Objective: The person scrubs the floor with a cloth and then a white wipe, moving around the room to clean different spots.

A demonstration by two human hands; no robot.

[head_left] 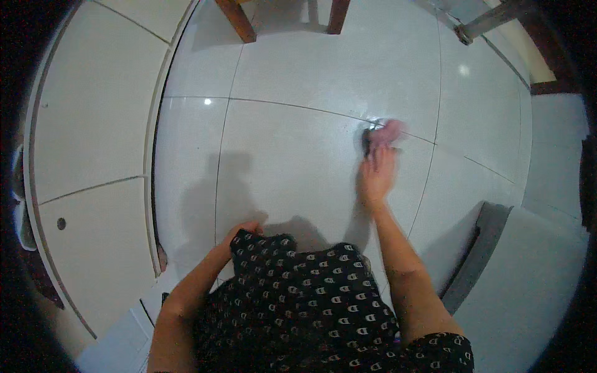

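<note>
A pink cloth, blurred, lies under the fingers of my right hand, which presses it to the glossy white tiled floor. The floor beside the cloth has a shiny, wet-looking patch, close to a grout line. My left hand is at the edge of my black patterned clothing, near my knee; the clothing partly covers it, so its fingers and anything in them are hard to make out.
Cream cabinet panels run along the left. Wooden furniture legs stand at the top, and a metal-looking leg at the upper right. A grey block-like object with a darker edge sits at the lower right.
</note>
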